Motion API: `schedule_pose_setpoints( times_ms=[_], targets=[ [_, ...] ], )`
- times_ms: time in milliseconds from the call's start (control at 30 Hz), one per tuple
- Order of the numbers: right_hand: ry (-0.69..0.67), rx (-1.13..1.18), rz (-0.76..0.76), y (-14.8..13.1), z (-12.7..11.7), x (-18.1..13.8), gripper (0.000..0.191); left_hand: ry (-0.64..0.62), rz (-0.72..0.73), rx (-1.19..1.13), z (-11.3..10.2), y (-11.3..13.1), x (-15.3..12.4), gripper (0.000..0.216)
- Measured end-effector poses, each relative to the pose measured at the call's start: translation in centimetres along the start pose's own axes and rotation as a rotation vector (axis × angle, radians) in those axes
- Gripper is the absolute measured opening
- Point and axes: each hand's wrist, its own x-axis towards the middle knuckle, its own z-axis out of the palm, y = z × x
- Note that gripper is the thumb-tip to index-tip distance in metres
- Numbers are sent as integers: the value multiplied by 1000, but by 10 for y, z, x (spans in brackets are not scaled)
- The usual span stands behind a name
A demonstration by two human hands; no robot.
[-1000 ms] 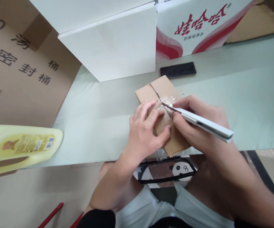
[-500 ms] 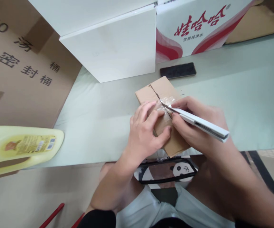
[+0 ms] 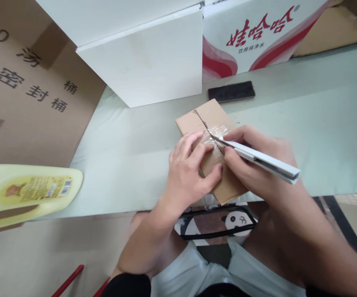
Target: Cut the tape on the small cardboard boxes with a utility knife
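A small flat cardboard box (image 3: 211,111) lies slanted on the table, a dark line running along its top and crinkled clear tape (image 3: 220,131) across the middle. My left hand (image 3: 188,169) grips it from the left, with curled fingers and the thumb pressed on its top. In my right hand (image 3: 255,156) is a white box cutter (image 3: 261,161), held between thumb and fingers. Its blade tip meets the tape on the dark line, close to my left fingertips. The lower right part of the box is partly hidden by my right hand.
Beyond the box a black phone (image 3: 231,91) lies on the pale green table cover (image 3: 129,156). White boxes (image 3: 153,62) and a red-and-white carton (image 3: 259,45) stand behind. At left are a large brown carton (image 3: 42,123) and a yellow jug (image 3: 42,189) on its side.
The rear end of the box cutter has shifted very slightly to the right. Both hands and the cardboard box otherwise stay nearly in place.
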Motion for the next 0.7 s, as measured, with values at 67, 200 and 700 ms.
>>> schedule_pose_setpoints(
  times_ms=[67, 200, 700],
  targets=[
    [0, 0, 2, 0, 1, 0, 14, -1, -1, 2, 0, 0, 0, 32],
    [10, 0, 11, -1, 0, 0, 11, 0, 1, -5, -1, -1, 1, 32],
    [-10, -12, 30, -2, -1, 0, 12, -16, -7, 3, -1, 0, 0, 32]
  ],
)
